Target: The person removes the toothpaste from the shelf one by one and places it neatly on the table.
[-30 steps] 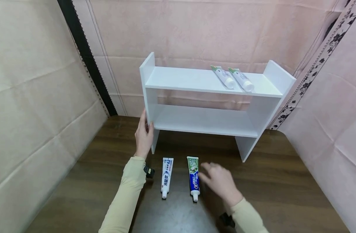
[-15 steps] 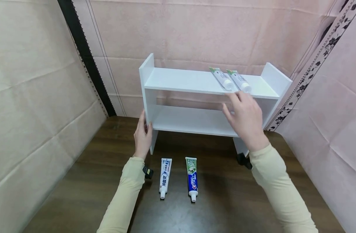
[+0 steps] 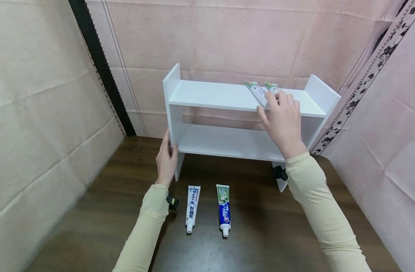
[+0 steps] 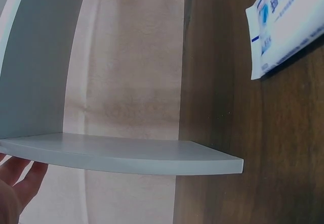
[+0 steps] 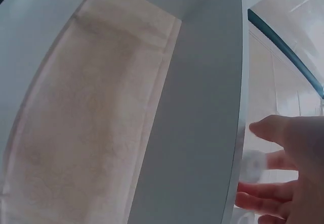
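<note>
Raised from beside the blue-and-green plastic toothpaste tube (image 3: pixel 224 209): right hand (image 3: pixel 283 122), fingers parted, unclenched, at two white, green-ended tubes (image 3: pixel 256 91) on the upper board of the white two-tier shelf (image 3: pixel 210 91). Touching left panel: left hand (image 3: pixel 166 162), relaxed, fingers extended.

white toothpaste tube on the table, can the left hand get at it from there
Probably yes: the left hand touches the shelf close by, and nothing covers the white tube.

The right hand (image 3: pixel 283 122) partly hides the rightmost tube (image 3: pixel 271 87).
</note>
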Available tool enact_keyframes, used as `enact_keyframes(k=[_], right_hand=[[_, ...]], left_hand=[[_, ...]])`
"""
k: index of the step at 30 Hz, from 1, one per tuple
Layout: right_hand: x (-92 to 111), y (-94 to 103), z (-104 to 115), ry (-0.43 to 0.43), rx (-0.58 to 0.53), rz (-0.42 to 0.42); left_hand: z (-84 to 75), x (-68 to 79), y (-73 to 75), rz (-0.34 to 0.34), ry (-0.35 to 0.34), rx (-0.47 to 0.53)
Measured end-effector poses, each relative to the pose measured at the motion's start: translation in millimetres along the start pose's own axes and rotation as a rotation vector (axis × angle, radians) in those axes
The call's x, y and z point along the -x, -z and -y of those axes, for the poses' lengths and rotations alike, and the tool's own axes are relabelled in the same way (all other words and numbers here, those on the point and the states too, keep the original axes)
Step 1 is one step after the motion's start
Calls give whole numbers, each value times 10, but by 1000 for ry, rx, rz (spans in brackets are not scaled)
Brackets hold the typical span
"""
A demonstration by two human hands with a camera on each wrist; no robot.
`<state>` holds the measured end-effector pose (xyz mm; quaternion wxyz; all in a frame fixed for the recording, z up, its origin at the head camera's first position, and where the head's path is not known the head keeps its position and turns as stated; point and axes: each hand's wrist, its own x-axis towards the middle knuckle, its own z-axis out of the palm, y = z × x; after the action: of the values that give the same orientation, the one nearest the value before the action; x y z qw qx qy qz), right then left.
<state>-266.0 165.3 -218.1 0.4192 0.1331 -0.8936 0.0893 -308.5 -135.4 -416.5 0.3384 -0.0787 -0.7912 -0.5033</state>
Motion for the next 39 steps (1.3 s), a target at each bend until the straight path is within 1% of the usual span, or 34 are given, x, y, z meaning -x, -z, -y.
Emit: enact_keyframes(k=[6, 15, 21, 25, 32, 39], right_hand=[[29, -21, 34, -5, 21, -44], [67, -69, 19, -1, -53, -79], [124, -50, 25, -27, -71, -81], [159, -19, 25, -41, -66, -102], [268, 44, 14, -51, -97, -137], [471, 68, 69, -8, -98, -201]], left_hand=[[-16, 5, 8, 1, 3, 3], [-20, 0, 5, 4, 3, 4], [-22, 14, 6, 6, 7, 13], [-19, 19, 13, 6, 5, 6], [-19, 13, 10, 5, -3, 0], [-19, 19, 4, 5, 8, 11]])
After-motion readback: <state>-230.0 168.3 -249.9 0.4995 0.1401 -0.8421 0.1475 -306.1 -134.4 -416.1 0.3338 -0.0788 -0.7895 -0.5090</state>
